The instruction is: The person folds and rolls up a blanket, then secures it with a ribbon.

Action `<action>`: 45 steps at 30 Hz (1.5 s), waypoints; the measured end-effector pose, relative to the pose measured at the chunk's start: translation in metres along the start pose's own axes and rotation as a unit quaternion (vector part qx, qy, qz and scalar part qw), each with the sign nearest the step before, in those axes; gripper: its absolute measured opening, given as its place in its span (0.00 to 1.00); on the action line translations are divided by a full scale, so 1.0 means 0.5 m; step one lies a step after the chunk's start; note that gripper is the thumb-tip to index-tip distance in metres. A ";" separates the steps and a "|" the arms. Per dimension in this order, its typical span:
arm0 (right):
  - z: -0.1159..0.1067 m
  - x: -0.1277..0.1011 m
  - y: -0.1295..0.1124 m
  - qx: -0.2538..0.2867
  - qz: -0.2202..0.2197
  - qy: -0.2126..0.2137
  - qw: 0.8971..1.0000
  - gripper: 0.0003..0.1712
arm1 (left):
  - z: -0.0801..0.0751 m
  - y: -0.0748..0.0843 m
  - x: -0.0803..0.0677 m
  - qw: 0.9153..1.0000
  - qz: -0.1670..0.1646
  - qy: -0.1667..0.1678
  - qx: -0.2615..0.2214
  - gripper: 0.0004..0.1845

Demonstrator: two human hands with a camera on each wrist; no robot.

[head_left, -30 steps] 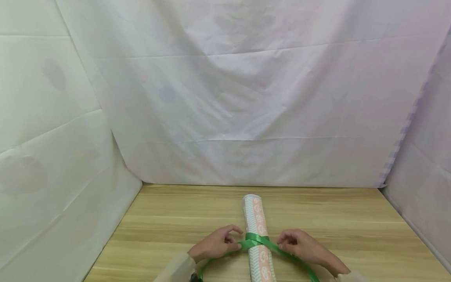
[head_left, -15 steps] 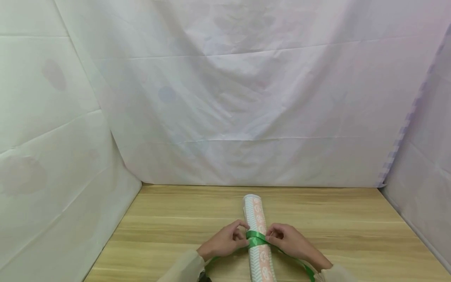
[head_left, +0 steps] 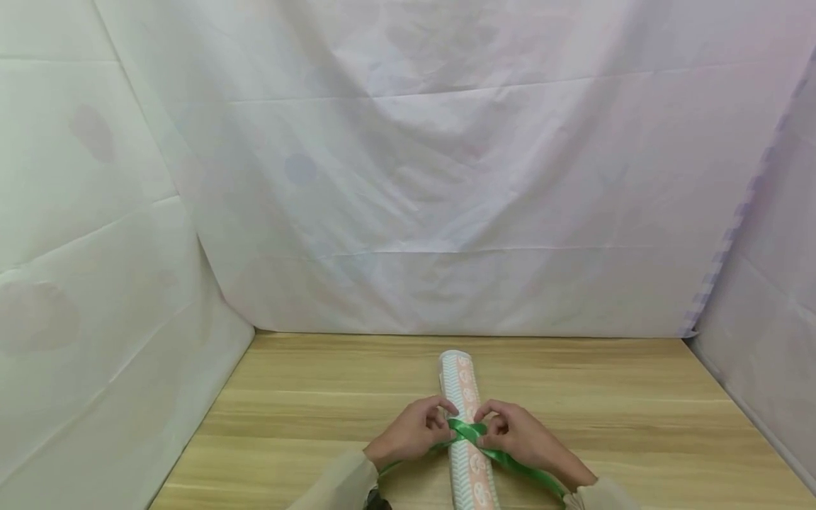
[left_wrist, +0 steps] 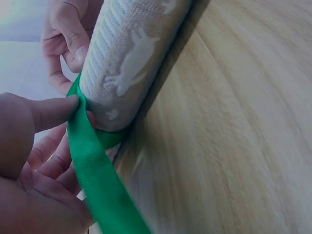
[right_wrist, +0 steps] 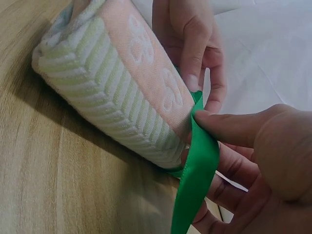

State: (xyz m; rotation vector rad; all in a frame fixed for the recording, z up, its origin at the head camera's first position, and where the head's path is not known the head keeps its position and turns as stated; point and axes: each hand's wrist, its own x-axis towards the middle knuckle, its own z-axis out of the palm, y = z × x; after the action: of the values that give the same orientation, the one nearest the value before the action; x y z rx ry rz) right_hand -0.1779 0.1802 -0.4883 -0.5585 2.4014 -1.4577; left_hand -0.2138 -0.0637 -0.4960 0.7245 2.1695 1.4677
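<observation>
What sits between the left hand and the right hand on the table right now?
In the head view, the rolled towel lies between the left hand and right hand, with the green ribbon crossing over it.

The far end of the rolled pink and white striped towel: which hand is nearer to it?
Neither clearly. The left hand and right hand flank the rolled pink and white striped towel at mid-length, each pinching the green satin ribbon there, about equally short of the far end.

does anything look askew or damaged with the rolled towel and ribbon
Nothing stands out. The rolled towel lies straight on the table, with the green ribbon crossed over it, pinched by the left hand and right hand.
</observation>
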 end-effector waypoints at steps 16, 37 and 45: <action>0.001 0.015 -0.008 -0.010 -0.004 -0.009 1.000 0.17 | 0.012 0.010 0.005 1.000 0.005 0.023 0.012 0.06; -0.001 0.027 -0.002 -0.055 -0.020 -0.017 0.998 0.11 | 0.025 0.016 0.006 0.999 -0.003 0.032 0.001 0.06; 0.014 0.031 0.014 -0.141 -0.186 0.047 0.971 0.15 | 0.032 0.018 0.005 0.999 -0.011 0.039 -0.022 0.06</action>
State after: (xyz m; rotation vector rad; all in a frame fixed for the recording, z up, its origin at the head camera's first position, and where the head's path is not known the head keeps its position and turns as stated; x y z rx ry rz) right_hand -0.1898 0.1706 -0.4985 -1.0802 2.7078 -1.3019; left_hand -0.2044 -0.0482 -0.4935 0.6361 2.1887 1.5508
